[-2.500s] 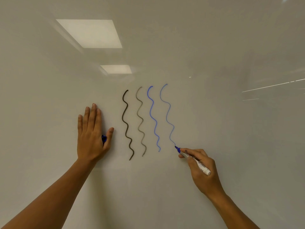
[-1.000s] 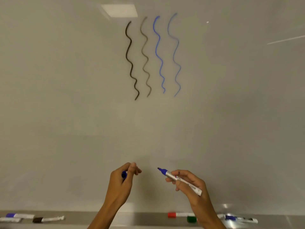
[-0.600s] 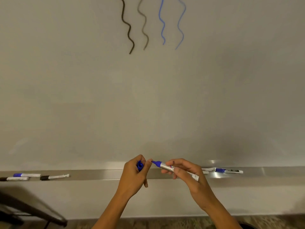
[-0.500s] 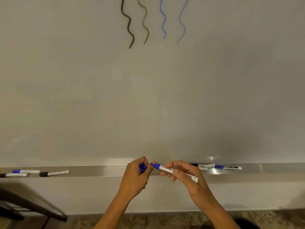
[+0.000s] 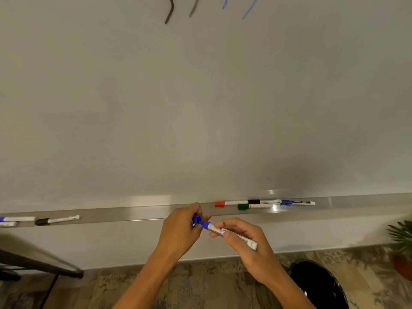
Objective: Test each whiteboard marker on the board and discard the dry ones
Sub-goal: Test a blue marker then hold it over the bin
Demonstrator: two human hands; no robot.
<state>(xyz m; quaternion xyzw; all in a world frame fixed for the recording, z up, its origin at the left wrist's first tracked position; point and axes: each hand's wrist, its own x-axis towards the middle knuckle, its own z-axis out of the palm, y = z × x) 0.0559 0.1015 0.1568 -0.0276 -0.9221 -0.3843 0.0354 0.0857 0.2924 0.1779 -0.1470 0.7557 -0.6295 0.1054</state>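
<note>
The right hand [image 5: 247, 241] grips a white-barrelled blue whiteboard marker [image 5: 229, 234], its tip meeting the small blue plastic cap [image 5: 196, 219] pinched in the left hand [image 5: 181, 228]. Both hover just before the long metal ledge [image 5: 133, 216] under the white glossy board [image 5: 200, 108], where capped markers [image 5: 263, 203] lie.

Seven capped markers lie on the grey metal tray [image 5: 133, 216]: three at far left, a blue-capped white marker [image 5: 17, 219], a white marker cut by the frame edge [image 5: 7, 224], a black-capped white marker [image 5: 56, 220]; four at right, red-capped [image 5: 230, 203], green-capped [image 5: 254, 206], black-capped [image 5: 264, 201], blue-banded [image 5: 297, 202]. One uncapped blue-tipped white marker [image 5: 231, 235] and one blue cap [image 5: 196, 219] are held by two hands. Four squiggle ends on the white board [image 5: 200, 108]: two dark, two blue; one black bin [image 5: 318, 284], one potted plant [image 5: 401, 246].
</note>
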